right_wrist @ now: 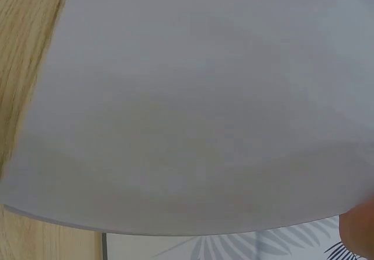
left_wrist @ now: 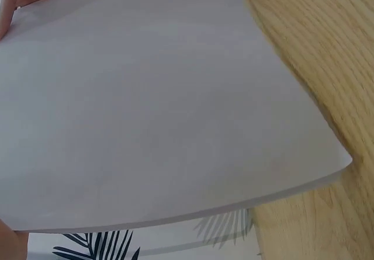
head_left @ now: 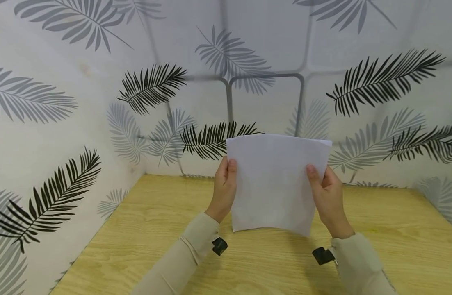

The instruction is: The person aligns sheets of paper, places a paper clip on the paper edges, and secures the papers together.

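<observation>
White paper is held up above the table by its two sides, its face towards me and slightly bowed. Its edge looks thick in the left wrist view, like several layers; whether these are loose sheets or a fold I cannot tell. My left hand grips the left side near the top, thumb on the front face. On the opposite side my right hand pinches the paper, thumb in front and fingers behind, mostly hidden. The paper fills most of the left wrist view, and the same paper fills the right wrist view.
Below lies a wood-grain table. A pale wall covering with grey and black leaf prints rises behind the table and along its left side. Small black devices sit at both wrists, one by the left cuff.
</observation>
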The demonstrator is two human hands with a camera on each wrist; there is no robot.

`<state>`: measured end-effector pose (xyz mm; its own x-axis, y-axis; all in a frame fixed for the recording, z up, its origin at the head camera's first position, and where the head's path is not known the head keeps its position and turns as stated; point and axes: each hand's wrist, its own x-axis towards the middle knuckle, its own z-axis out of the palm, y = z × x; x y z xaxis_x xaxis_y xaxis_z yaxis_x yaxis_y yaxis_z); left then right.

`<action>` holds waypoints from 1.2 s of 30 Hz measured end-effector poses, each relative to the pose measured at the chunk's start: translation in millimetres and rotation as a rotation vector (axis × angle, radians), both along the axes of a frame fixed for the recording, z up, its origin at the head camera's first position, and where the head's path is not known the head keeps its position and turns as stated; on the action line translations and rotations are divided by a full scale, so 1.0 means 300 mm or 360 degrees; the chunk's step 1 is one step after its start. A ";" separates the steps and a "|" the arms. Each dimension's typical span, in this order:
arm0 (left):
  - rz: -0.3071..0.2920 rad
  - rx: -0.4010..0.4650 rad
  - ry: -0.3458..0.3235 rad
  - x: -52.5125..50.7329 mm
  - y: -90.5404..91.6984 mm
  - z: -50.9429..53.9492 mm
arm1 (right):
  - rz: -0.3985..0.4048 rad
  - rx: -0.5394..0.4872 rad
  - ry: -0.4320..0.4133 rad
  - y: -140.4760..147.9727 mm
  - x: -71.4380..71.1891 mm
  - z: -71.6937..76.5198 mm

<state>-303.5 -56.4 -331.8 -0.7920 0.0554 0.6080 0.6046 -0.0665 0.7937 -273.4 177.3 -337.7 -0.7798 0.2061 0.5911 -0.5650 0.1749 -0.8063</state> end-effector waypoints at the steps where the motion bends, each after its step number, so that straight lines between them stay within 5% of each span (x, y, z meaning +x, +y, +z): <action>1: 0.0002 0.0002 0.0006 -0.004 0.001 -0.006 | -0.0003 0.0014 0.0002 0.000 0.000 -0.002; 13: 0.0040 -0.0025 -0.0037 -0.009 0.009 -0.038 | -0.0032 -0.0003 -0.0064 0.003 -0.008 -0.040; 23: 0.0026 -0.0013 -0.0169 0.016 -0.009 0.006 | -0.0031 0.0062 -0.0133 0.016 0.016 -0.012; 36: -0.0024 0.0070 -0.0697 0.078 -0.029 0.040 | 0.0300 0.0135 -0.0598 0.057 0.079 0.040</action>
